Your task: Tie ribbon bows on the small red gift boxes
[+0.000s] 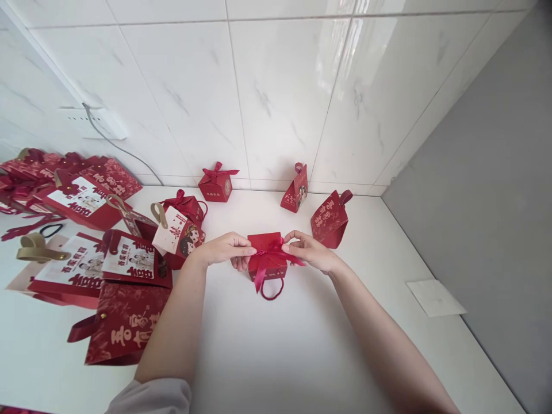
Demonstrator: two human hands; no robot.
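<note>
On the white table in front of me stands a small red gift box [259, 238]. A shiny dark pink ribbon [273, 251] is tied in a bow on top, one tail hanging down the near side. A twisted red cord handle [272, 298] sticks out towards me. At the box's left edge, the thumb and finger of my left hand [226, 250] pinch the left side of the bow. My right hand [309, 252] pinches its right side between thumb and index finger, the other fingers loosely curled.
Behind stand a bow-tied red box [214, 188] and two red triangular boxes, one by the wall [295, 192], one nearer [331, 221]. Red gift bags and boxes [129, 322] crowd the left. A white card [435, 297] lies near the right edge. A cable [125, 150] hangs from the wall socket.
</note>
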